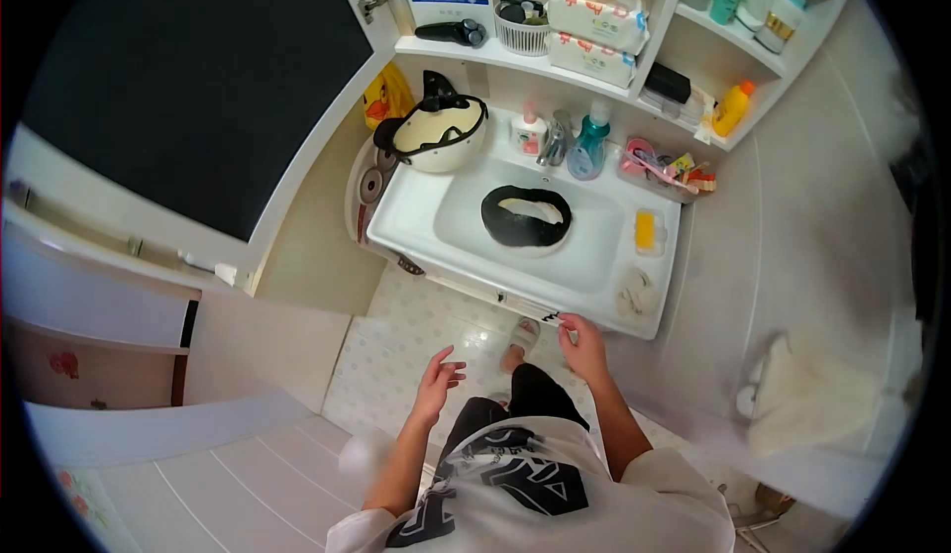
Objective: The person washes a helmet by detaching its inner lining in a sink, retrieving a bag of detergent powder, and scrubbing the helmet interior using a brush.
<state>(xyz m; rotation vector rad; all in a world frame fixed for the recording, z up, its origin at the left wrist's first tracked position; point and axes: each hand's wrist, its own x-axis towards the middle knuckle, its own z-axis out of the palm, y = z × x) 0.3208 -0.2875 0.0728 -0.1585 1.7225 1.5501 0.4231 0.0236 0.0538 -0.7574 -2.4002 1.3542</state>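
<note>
My left hand (437, 383) hangs in the air above the floor, fingers apart and holding nothing I can see. At the front edge of the white sink (416, 218), my right hand (582, 346) has its fingers loosely bent and apart. A small dark squiggly mark lies by its fingertips; I cannot make out what it is. In the basin sits a black, ring-shaped padded piece (503, 224) with a pale middle, apart from both hands. A cream helmet (451, 147) with black trim rests opening-up on the sink's left back corner.
Behind the basin stand a pump bottle (528, 135), a faucet (555, 145) and a teal bottle (589, 147). A yellow sponge (646, 229) is on the right rim. An open mirror door (297, 157) juts out at left. Shelves (515, 56) hold tissue packs (594, 58) and a shaver (451, 32).
</note>
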